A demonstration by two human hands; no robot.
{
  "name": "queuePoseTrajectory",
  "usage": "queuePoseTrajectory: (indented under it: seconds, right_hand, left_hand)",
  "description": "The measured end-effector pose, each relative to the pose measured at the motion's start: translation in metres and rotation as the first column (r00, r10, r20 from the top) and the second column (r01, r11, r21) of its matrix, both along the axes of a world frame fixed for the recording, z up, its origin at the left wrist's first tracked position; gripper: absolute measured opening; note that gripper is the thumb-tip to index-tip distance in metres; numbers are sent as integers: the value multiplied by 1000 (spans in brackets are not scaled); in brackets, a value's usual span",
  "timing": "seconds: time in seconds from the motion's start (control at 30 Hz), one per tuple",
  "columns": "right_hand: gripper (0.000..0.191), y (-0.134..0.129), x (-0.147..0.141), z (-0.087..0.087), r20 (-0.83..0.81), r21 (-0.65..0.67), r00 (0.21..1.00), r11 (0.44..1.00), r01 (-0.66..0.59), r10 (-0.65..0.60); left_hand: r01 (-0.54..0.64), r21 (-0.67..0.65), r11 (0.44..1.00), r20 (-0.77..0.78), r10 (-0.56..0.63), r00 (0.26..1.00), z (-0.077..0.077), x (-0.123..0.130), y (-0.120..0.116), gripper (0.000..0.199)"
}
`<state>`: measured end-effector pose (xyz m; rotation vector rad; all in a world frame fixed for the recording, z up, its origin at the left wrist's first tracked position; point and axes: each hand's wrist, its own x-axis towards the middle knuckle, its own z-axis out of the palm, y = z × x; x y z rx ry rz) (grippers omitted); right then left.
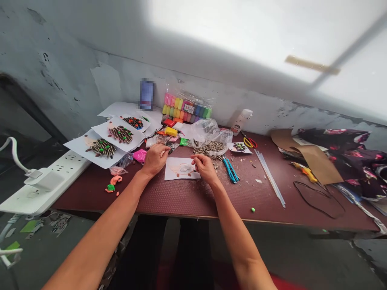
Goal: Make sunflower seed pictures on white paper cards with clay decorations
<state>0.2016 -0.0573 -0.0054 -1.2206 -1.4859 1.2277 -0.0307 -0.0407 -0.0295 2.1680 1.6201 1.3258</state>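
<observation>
A white card [173, 175] lies on the dark red table in front of me, bearing a pinkish shape with small brown spots and a whitish patch in its middle. My left hand [155, 158] is at the card's upper left corner, its fingers bent together; what they hold, if anything, is too small to name. At the card's right edge is my right hand [204, 166], with thumb and fingertips pinched over the card. Anything between those fingertips is too small to make out. Behind the card, striped seeds [208, 148] lie in a heap partly under a clear plastic bag [222, 150].
Finished-looking seed pictures [121, 134] lie at the left beside a power strip [45, 183]. Coloured clay packs [187, 108] stand behind. Rightward are a blue cutter [231, 169], scissors [250, 142], clear sticks [270, 177], a bottle [242, 121] and a yellow glue gun [307, 173].
</observation>
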Motion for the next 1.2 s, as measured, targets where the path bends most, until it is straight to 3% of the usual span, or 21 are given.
queuePoseTrajectory:
  seconds: [0.33,0.5,0.7,0.97,1.2]
  right_hand:
    - [48,11,-16,13,385,137,923,990,-43,-13]
    - [26,15,-19,18,411,122,908,982,-142,80]
    - [15,11,-20,11,426,233,905,968,-94,-15]
    - [12,5,-19,9,520,256,853,960,-110,-41]
    - [10,1,-22,1,692,359,716,903,-234,-90]
  left_hand:
    - [35,25,999,-46,-34,998,3,-1,-2,23]
    - [56,-33,998,-66,-58,996,6,2,-4,26]
    - [82,-104,991,-103,-93,990,6,3,-5,24]
    - [300,-174,938,-42,-312,949,8,8,-10,36]
    - [345,-246,906,-87,-375,923,9,6,-13,62]
